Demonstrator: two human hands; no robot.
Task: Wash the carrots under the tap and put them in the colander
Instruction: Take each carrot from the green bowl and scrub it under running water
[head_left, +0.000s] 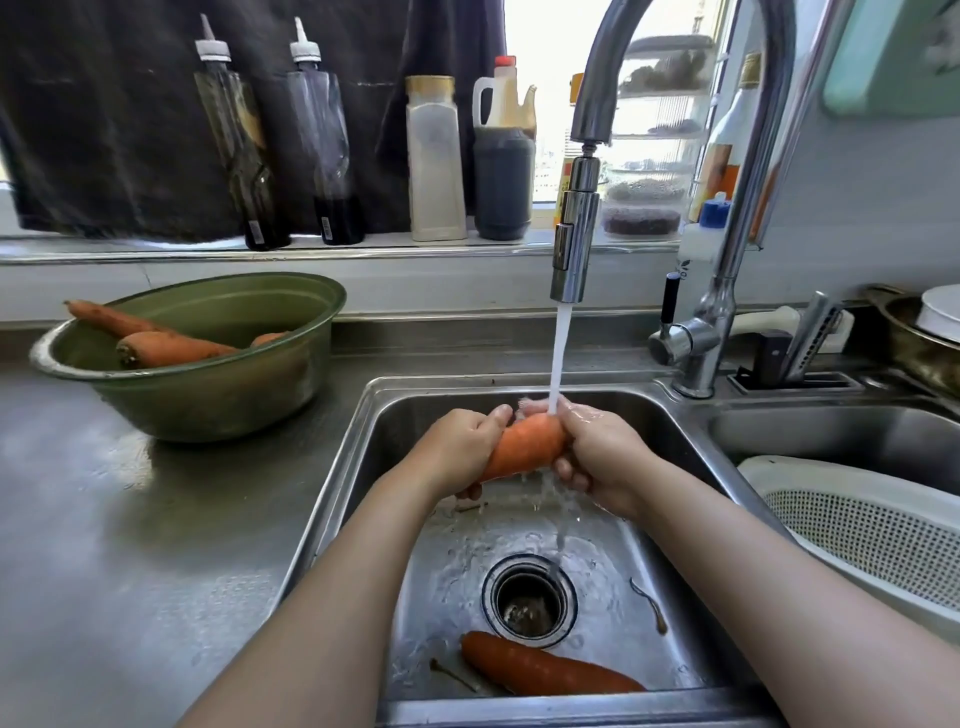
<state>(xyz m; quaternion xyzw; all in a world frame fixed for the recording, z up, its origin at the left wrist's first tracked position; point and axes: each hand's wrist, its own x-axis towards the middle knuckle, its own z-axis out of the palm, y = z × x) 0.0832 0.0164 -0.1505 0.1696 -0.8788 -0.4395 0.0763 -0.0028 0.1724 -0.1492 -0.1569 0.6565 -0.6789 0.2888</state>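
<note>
I hold an orange carrot (524, 446) over the steel sink (441, 395), right under the running tap (571, 249). My left hand (460, 449) grips its lower left end and my right hand (597, 457) grips its upper right end, where the water hits. A second carrot (545, 670) lies on the sink floor near the front wall, beside the drain (529, 601). Three more carrots (166, 347) lie in a green bowl (208, 395) on the counter at the left. The white colander (872, 525) sits in the right-hand basin and looks empty.
Bottles and jars (436, 161) line the window sill behind the sink. A knife block and a pan with a white plate (935, 317) stand at the back right. The steel counter (130, 545) stretches left of the sink. Small scraps lie on the sink floor.
</note>
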